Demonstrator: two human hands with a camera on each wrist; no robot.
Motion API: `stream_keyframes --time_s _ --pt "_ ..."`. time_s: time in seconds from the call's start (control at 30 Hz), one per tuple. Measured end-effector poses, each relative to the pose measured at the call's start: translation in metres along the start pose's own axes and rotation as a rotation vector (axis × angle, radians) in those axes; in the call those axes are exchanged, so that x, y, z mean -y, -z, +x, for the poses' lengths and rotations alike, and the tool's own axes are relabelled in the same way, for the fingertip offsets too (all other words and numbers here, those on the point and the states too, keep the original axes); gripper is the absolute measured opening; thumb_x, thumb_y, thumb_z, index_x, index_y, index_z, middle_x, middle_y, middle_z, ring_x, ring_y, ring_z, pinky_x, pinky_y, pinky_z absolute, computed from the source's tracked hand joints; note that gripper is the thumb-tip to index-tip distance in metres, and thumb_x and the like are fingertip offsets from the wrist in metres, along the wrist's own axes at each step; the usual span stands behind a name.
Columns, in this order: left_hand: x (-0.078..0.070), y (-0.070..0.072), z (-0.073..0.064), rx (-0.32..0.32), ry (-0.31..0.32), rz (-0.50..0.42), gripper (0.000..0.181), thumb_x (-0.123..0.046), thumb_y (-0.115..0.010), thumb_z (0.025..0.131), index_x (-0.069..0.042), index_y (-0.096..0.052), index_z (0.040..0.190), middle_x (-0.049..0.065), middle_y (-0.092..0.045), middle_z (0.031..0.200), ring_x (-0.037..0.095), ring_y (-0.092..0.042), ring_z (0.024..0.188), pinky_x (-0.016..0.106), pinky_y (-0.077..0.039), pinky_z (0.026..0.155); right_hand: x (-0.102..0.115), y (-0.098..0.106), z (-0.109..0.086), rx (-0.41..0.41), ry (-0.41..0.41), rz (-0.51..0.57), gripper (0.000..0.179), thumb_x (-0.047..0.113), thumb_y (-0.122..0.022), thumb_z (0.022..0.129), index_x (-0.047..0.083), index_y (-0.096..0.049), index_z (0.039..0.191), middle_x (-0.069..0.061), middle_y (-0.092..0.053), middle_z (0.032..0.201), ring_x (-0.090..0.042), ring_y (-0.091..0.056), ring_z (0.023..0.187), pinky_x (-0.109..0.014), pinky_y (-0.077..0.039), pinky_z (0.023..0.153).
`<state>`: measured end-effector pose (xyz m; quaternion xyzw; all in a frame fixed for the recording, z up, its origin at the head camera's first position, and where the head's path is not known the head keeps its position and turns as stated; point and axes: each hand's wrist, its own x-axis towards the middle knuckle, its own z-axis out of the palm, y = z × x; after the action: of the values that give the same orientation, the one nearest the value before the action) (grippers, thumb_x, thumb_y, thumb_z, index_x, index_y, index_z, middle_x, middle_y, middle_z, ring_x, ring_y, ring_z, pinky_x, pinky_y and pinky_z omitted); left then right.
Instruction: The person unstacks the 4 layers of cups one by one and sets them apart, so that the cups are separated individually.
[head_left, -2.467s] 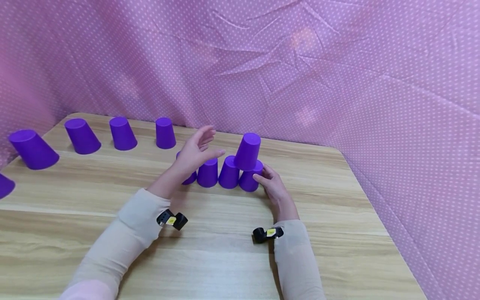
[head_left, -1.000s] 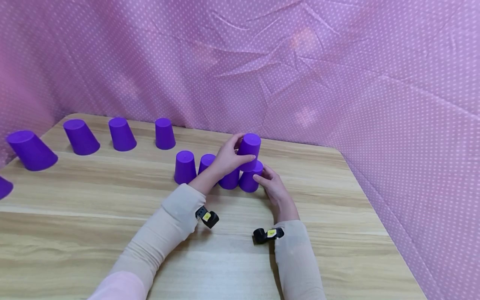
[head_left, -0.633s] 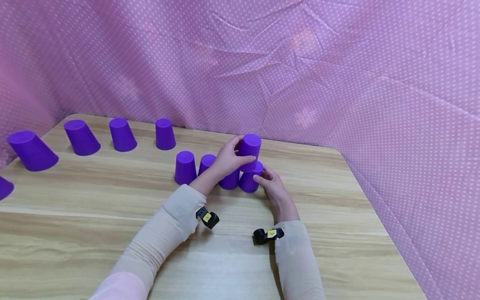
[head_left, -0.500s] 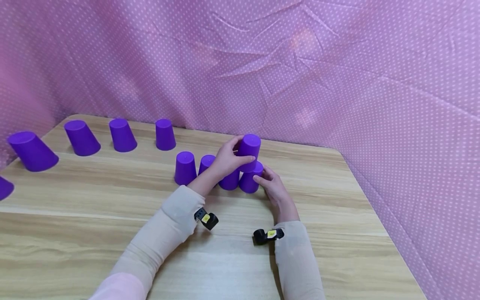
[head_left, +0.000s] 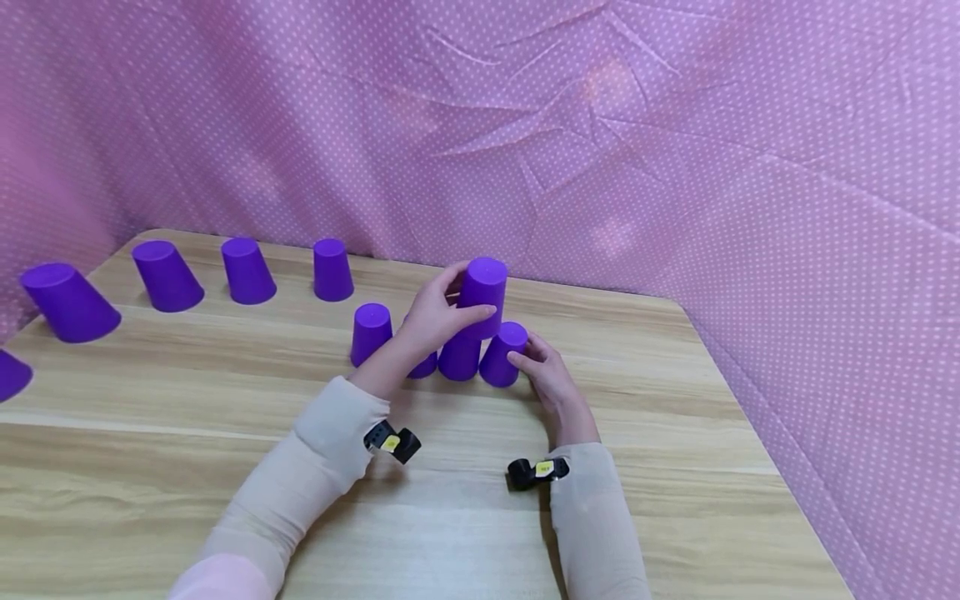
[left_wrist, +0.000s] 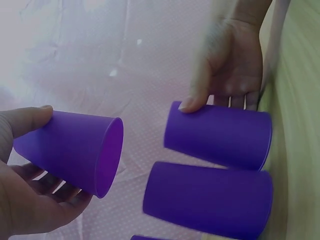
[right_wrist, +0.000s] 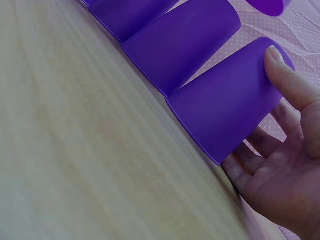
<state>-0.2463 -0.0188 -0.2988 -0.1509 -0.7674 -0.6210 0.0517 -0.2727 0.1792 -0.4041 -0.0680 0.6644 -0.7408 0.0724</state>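
My left hand (head_left: 435, 321) grips an upside-down purple cup (head_left: 482, 287) between thumb and fingers, above a row of like cups. In the left wrist view a gap shows between this held cup (left_wrist: 72, 145) and the row. At the row's right end, my right hand (head_left: 552, 379) holds the last cup (head_left: 502, 357), thumb near its top and fingers behind. The right wrist view shows that end cup (right_wrist: 230, 100) standing on the table, rim beside the neighbouring cup (right_wrist: 182, 45). Leftward in the row, one cup (head_left: 423, 365) is partly hidden by my left arm; another cup (head_left: 371, 329) stands beyond.
Several more upside-down purple cups stand spaced out at the back left, among them one near the row (head_left: 333, 271) and a cup (head_left: 70, 304) near the left edge. Pink dotted cloth (head_left: 525, 150) hangs behind the wooden table (head_left: 675, 467) and along its sides.
My left hand came in from the left and took hold of the upper cup. It has now raised that cup slightly and shifted it left. My right hand stays on the end cup.
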Motion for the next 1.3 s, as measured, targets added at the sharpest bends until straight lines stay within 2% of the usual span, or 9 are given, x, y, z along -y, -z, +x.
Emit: stream_keyframes --time_s 0.3,0.6,0.8,1.07,1.3 --pt "-0.009 0.027 -0.012 -0.055 -0.024 -0.047 0.061 -0.013 -0.067 0.075 -0.007 -0.038 0.128 0.012 -0.049 0.114 0.022 -0.046 0.105 0.032 -0.036 0.091 -0.001 0.0 0.001 -0.009 0.0 0.0 0.051 -0.003 -0.056 0.078 -0.001 -0.038 0.127 -0.018 -0.047 0.115 -0.023 -0.043 0.106 -0.032 -0.032 0.094" --pt "-0.006 0.057 -0.02 -0.117 -0.043 -0.052 0.063 -0.013 -0.067 0.075 -0.004 -0.036 0.129 0.015 -0.048 0.116 0.024 -0.044 0.107 0.033 -0.035 0.092 0.0 0.0 -0.001 -0.004 0.0 -0.003 0.052 -0.002 -0.056 0.078 -0.001 -0.038 0.127 -0.018 -0.046 0.115 -0.023 -0.043 0.106 -0.032 -0.033 0.093" --pt "-0.005 0.08 -0.028 -0.198 -0.054 -0.049 0.063 -0.011 -0.068 0.074 -0.003 -0.037 0.128 0.017 -0.047 0.116 0.027 -0.044 0.106 0.036 -0.036 0.091 0.0 -0.001 -0.001 0.0 0.001 0.007 0.052 -0.003 -0.056 0.078 -0.001 -0.038 0.127 -0.018 -0.046 0.116 -0.022 -0.042 0.107 -0.031 -0.032 0.094" --pt "-0.004 0.11 -0.04 -0.318 -0.008 -0.053 0.062 -0.01 -0.067 0.074 -0.005 -0.038 0.128 0.017 -0.046 0.118 0.024 -0.045 0.105 0.035 -0.036 0.091 0.001 -0.001 -0.002 0.008 -0.004 0.012 0.051 -0.004 -0.055 0.079 -0.002 -0.038 0.127 -0.02 -0.045 0.117 -0.024 -0.041 0.108 -0.032 -0.031 0.095" --pt "0.002 0.14 -0.057 -0.448 0.033 -0.085 0.058 -0.011 -0.069 0.073 -0.008 -0.043 0.125 0.006 -0.051 0.109 0.015 -0.047 0.098 0.032 -0.036 0.09 0.001 -0.001 -0.004 0.01 -0.001 0.008 0.05 -0.004 -0.055 0.079 -0.002 -0.038 0.127 -0.018 -0.047 0.114 -0.023 -0.043 0.106 -0.032 -0.033 0.093"
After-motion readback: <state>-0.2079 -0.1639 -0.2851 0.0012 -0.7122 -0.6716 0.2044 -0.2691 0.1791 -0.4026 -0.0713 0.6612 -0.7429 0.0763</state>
